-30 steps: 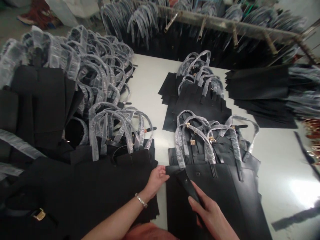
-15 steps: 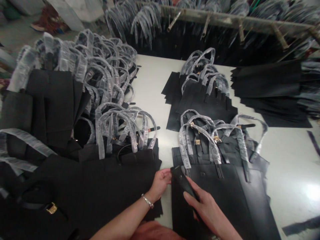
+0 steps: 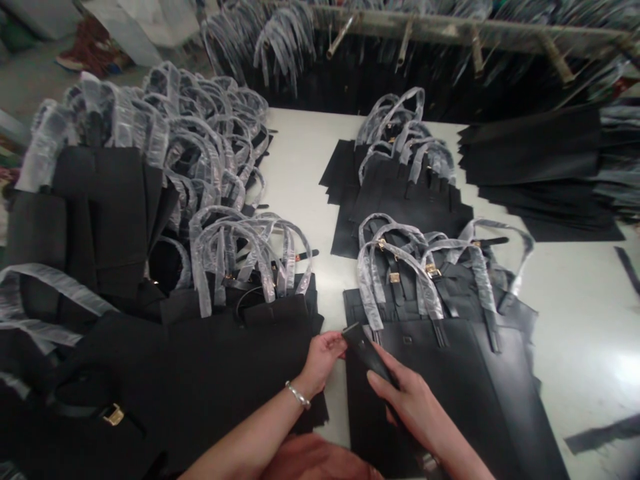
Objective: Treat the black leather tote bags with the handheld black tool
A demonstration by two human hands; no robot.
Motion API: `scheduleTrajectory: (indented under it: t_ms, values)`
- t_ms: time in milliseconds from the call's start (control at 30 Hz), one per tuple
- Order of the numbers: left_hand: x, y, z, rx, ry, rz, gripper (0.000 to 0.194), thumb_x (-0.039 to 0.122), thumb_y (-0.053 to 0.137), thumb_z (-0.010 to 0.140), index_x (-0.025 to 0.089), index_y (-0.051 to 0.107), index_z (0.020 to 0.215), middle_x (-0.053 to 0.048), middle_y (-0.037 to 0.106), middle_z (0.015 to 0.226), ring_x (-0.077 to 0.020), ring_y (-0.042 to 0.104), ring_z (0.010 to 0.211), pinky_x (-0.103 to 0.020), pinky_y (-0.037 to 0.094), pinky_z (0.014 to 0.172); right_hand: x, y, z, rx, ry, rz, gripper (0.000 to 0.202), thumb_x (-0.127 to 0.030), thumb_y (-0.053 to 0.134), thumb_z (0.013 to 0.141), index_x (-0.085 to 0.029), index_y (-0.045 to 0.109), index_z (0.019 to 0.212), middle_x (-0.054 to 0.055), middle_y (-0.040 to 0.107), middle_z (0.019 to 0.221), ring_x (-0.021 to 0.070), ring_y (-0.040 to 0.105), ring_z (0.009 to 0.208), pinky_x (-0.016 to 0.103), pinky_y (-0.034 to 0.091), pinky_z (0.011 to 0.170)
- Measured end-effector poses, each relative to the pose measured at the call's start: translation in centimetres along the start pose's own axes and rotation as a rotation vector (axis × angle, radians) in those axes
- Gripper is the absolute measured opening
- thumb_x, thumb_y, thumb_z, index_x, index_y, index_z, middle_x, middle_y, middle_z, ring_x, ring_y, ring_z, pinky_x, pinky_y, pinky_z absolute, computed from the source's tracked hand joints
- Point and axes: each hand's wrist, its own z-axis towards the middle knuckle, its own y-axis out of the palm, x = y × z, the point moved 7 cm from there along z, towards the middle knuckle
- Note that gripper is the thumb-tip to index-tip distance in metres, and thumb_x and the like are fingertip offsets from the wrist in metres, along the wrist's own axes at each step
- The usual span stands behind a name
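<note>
My right hand (image 3: 407, 393) is wrapped round a folded black leather piece (image 3: 367, 353), which has a small metal stud near its upper end. My left hand (image 3: 326, 357) pinches the upper left corner of that same piece, fingertips together. Beneath the right hand lies a stack of black bag panels (image 3: 450, 387) with plastic-wrapped handles (image 3: 400, 257) and gold buckles. A second pile of black panels (image 3: 240, 373) spreads under my left forearm, and its wrapped handles (image 3: 250, 247) stand up at the far edge.
Many wrapped handles and black panels (image 3: 107, 220) are heaped at the left. On the white table (image 3: 300, 147), another bag stack (image 3: 410, 193) and flat black sheets (image 3: 540, 147) lie farther back. Behind the table a rack (image 3: 440, 30) carries more handles. A black strip (image 3: 605, 433) lies at right.
The held piece has turned slightly, its upper end now lifted and tilted left. Both hands keep their hold with little movement. The view has shifted a little.
</note>
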Motion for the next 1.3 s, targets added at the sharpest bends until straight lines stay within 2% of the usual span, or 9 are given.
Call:
scheduleTrajectory:
  t_ms: [167, 267, 400, 567, 733, 900, 1000, 1133, 1300]
  values:
    - [-0.4, 0.2, -0.1, -0.01, -0.039, -0.024, 0.029, 0.037, 0.08, 0.066, 0.012, 0.073, 0.078, -0.005, 0.067, 0.07, -0.0129, 0.057, 0.063, -0.024, 0.044, 0.062, -0.5, -1.8, 0.5, 0.13, 0.007, 0.041, 0.066, -0.047, 0.054, 0.086, -0.023, 0.04, 0.146, -0.007, 0.057, 0.054, 0.014, 0.058, 0.045, 0.024, 0.048, 0.049]
    - [-0.6, 0.2, -0.3, -0.025, -0.057, -0.035, 0.034, 0.04, 0.08, 0.067, 0.012, 0.074, 0.085, -0.007, 0.069, 0.075, -0.015, 0.059, 0.067, -0.025, 0.045, 0.062, 0.5, -1.9, -0.7, 0.051, 0.032, 0.059, 0.065, -0.046, 0.055, 0.086, -0.026, 0.04, 0.146, -0.006, 0.061, 0.062, 0.0115, 0.055, 0.044, 0.023, 0.046, 0.045]
    - [-0.3, 0.3, -0.3, -0.062, -0.007, 0.01, 0.032, 0.041, 0.078, 0.069, 0.012, 0.075, 0.083, -0.006, 0.069, 0.072, -0.0146, 0.058, 0.065, -0.025, 0.044, 0.062, 0.8, -0.3, -1.3, -0.064, 0.025, 0.058, 0.061, -0.043, 0.054, 0.087, -0.027, 0.043, 0.144, -0.007, 0.058, 0.059, 0.0101, 0.052, 0.041, 0.021, 0.042, 0.043]
    - [-0.1, -0.2, -0.1, 0.013, 0.008, 0.053, 0.027, 0.036, 0.078, 0.067, 0.012, 0.074, 0.079, -0.003, 0.065, 0.067, -0.0114, 0.053, 0.059, -0.024, 0.042, 0.06, -0.2, -0.2, -0.2, 0.017, -0.006, 0.068, 0.063, -0.044, 0.054, 0.086, -0.025, 0.043, 0.145, -0.006, 0.058, 0.06, 0.0111, 0.055, 0.042, 0.022, 0.044, 0.043]
    - [0.1, 0.2, -0.3, -0.03, 0.024, 0.055, 0.026, 0.037, 0.075, 0.07, 0.012, 0.072, 0.077, -0.002, 0.062, 0.064, -0.0103, 0.048, 0.057, -0.023, 0.038, 0.058, -0.1, -0.2, -0.1, -0.061, 0.018, 0.075, 0.061, -0.043, 0.054, 0.086, -0.028, 0.043, 0.145, -0.007, 0.058, 0.061, 0.0112, 0.055, 0.042, 0.021, 0.044, 0.042]
    - [0.5, 0.9, -0.7, -0.051, 0.006, 0.037, 0.023, 0.035, 0.074, 0.072, 0.013, 0.07, 0.078, -0.002, 0.061, 0.067, -0.0109, 0.05, 0.06, -0.023, 0.04, 0.06, -0.2, -2.4, 0.1, 0.123, 0.014, 0.089, 0.067, -0.046, 0.056, 0.084, -0.023, 0.042, 0.145, -0.006, 0.058, 0.058, 0.0133, 0.058, 0.045, 0.024, 0.048, 0.047]
    - [0.1, 0.9, -0.9, -0.022, -0.046, -0.023, 0.029, 0.036, 0.076, 0.07, 0.014, 0.07, 0.088, -0.001, 0.062, 0.07, -0.0112, 0.052, 0.061, -0.023, 0.042, 0.06, 0.7, -2.2, -0.5, 0.026, 0.032, 0.121, 0.066, -0.047, 0.056, 0.085, -0.026, 0.041, 0.146, -0.006, 0.059, 0.062, 0.012, 0.056, 0.045, 0.023, 0.046, 0.046]
    - [0.4, 0.7, -0.9, -0.032, -0.011, 0.0, 0.025, 0.036, 0.075, 0.071, 0.013, 0.07, 0.081, -0.001, 0.061, 0.067, -0.0099, 0.049, 0.058, -0.022, 0.04, 0.057, 1.3, -0.8, -1.0, -0.111, 0.038, 0.141, 0.062, -0.044, 0.056, 0.086, -0.028, 0.042, 0.145, -0.007, 0.056, 0.059, 0.0099, 0.052, 0.042, 0.021, 0.041, 0.042]
    - [1.1, 0.6, -0.7, -0.03, 0.034, 0.077, 0.028, 0.04, 0.074, 0.072, 0.013, 0.071, 0.079, -0.001, 0.06, 0.065, -0.0101, 0.047, 0.057, -0.023, 0.038, 0.057, 0.3, -0.8, -0.4, -0.06, -0.013, 0.136, 0.062, -0.044, 0.055, 0.087, -0.027, 0.042, 0.145, -0.007, 0.057, 0.061, 0.0103, 0.052, 0.042, 0.022, 0.043, 0.044]
